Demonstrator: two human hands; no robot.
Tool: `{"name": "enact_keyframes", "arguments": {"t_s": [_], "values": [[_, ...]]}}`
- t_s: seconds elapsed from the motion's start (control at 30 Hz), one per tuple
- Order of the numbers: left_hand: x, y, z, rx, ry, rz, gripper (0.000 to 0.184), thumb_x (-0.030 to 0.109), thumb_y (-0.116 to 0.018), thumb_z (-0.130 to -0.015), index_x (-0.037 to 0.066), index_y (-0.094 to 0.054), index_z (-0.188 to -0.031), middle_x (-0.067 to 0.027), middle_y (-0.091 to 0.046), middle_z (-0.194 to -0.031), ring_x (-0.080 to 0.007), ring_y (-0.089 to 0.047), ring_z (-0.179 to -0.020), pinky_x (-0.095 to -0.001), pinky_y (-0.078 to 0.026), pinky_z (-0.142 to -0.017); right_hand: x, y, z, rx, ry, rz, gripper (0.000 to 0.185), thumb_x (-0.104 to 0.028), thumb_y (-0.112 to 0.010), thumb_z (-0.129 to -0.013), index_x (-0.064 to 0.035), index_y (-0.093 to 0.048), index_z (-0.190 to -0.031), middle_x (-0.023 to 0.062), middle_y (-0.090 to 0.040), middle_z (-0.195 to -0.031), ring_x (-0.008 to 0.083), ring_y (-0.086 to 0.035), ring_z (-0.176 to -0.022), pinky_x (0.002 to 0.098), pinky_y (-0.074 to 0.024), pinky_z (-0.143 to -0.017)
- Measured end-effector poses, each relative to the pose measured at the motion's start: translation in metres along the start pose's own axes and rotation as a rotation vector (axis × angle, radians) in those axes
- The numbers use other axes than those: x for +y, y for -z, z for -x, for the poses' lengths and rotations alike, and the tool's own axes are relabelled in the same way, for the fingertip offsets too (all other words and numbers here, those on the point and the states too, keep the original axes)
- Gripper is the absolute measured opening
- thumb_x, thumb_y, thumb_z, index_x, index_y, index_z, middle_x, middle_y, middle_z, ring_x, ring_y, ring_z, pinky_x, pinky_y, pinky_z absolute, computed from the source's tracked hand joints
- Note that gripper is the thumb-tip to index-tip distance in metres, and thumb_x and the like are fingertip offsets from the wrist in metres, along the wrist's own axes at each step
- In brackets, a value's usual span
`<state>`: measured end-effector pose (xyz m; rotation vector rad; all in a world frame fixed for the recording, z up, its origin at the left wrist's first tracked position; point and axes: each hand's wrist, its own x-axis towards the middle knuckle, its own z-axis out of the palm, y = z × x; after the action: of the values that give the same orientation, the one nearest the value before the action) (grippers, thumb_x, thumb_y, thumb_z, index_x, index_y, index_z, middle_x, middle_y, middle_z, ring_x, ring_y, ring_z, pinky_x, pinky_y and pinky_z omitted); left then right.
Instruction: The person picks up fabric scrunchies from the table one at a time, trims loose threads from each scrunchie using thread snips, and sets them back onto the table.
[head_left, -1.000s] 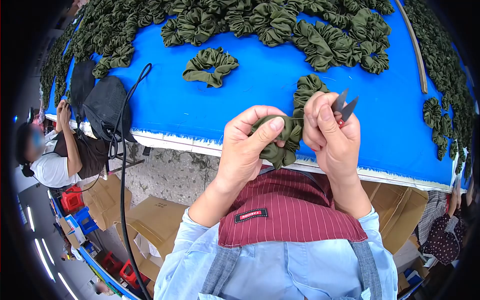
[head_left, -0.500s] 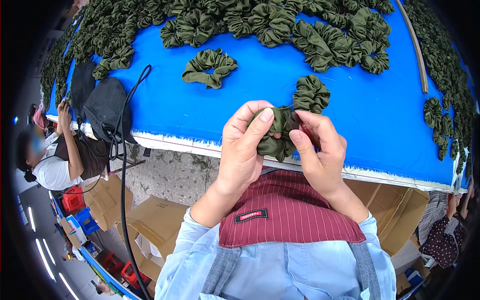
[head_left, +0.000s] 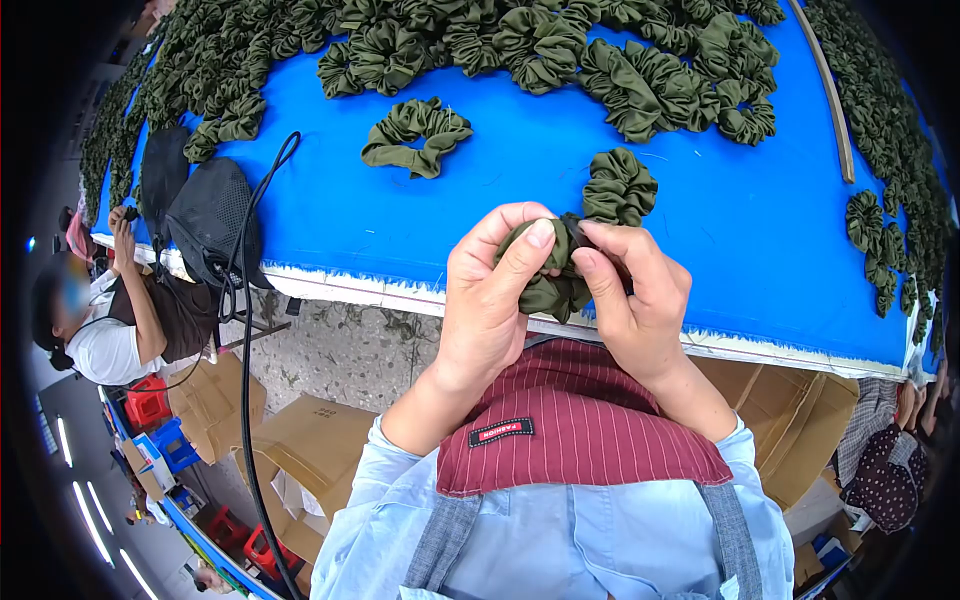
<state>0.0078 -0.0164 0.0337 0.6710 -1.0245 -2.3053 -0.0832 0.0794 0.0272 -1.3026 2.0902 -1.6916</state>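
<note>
In front of the apron, my left hand [head_left: 492, 275] grips a dark green scrunchie [head_left: 548, 293], its thumb pressed on the gathered fabric. My right hand [head_left: 637, 285] is closed at the same scrunchie's right side, with thumb and index fingertip pinching its edge. A small dark bit shows by the right fingertips, too hidden to name. Just beyond my right hand, another green scrunchie [head_left: 620, 187] lies on the blue table cover [head_left: 500, 175]. One more open-looped scrunchie [head_left: 415, 137] rests farther back to the left.
Heaped green scrunchies [head_left: 440, 45] cover the table's far side. A wooden strip [head_left: 828, 90] runs along the right. At the left sit a black mesh bag [head_left: 215, 210] and a hanging black cable [head_left: 247, 380]. Cardboard boxes [head_left: 310, 450] stand below; a co-worker [head_left: 115, 320] is at the left.
My right thumb and fingertips have closed in on the scrunchie's edge. A red thing seen earlier within my right hand is now hidden. The scrunchie stays in my left hand.
</note>
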Motion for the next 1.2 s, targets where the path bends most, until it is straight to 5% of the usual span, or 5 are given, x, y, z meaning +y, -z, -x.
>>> {"name": "enact_keyframes", "arguments": {"t_s": [0.43, 0.5, 0.6, 0.77, 1.2], "values": [[-0.004, 0.023, -0.011, -0.184, 0.001, 0.389, 0.021, 0.011, -0.052, -0.089, 0.003, -0.051, -0.108, -0.0064, -0.056, -0.093, -0.0103, -0.051, -0.075, -0.0234, -0.045, -0.07, 0.016, 0.009, -0.006, 0.307, -0.33, -0.683, 0.037, -0.002, -0.061, -0.078, -0.0007, -0.049, -0.113, 0.0091, -0.06, -0.09, 0.0061, -0.038, -0.056, 0.017, -0.0311, -0.047], [-0.003, 0.015, -0.009, -0.133, -0.047, 0.385, 0.022, 0.015, -0.051, -0.089, 0.003, -0.05, -0.108, -0.0066, -0.056, -0.095, -0.012, -0.052, -0.08, -0.026, -0.044, -0.074, 0.009, 0.013, -0.005, -0.019, -0.444, -0.514, 0.037, 0.0, -0.066, -0.075, 0.001, -0.05, -0.108, 0.008, -0.06, -0.091, 0.009, -0.053, -0.07, 0.0197, -0.0435, -0.065], [-0.005, -0.002, -0.002, 0.012, -0.171, 0.363, 0.03, 0.027, -0.047, -0.092, 0.003, -0.048, -0.109, -0.0072, -0.055, -0.103, -0.0172, -0.053, -0.095, -0.0339, -0.043, -0.085, 0.0, 0.001, -0.001, -0.107, -0.559, -0.737, 0.04, 0.001, -0.067, -0.073, 0.0002, -0.049, -0.109, 0.0074, -0.06, -0.092, 0.0093, -0.055, -0.075, 0.0198, -0.0449, -0.069], [-0.039, 0.007, 0.023, -0.061, -0.148, 0.127, 0.037, 0.025, -0.054, -0.089, 0.003, -0.046, -0.117, -0.007, -0.052, -0.108, -0.0175, -0.051, -0.093, -0.0344, -0.04, -0.089, -0.009, -0.002, -0.007, 0.078, -0.592, -0.812, 0.041, 0.002, -0.069, -0.071, -0.0006, -0.05, -0.107, 0.0058, -0.061, -0.092, 0.0094, -0.056, -0.079, 0.0199, -0.0456, -0.072], [-0.004, 0.047, 0.032, -0.208, 0.085, 0.434, 0.03, 0.035, -0.043, -0.092, 0.007, -0.052, -0.101, -0.0039, -0.056, -0.098, -0.016, -0.054, -0.093, -0.0358, -0.039, -0.088, -0.002, -0.023, 0.014, -0.229, -0.529, -1.183, 0.031, 0.001, -0.07, -0.069, -0.0057, -0.051, -0.093, -0.0001, -0.055, -0.082, 0.0072, -0.048, -0.067, 0.0188, -0.0397, -0.066]]}}
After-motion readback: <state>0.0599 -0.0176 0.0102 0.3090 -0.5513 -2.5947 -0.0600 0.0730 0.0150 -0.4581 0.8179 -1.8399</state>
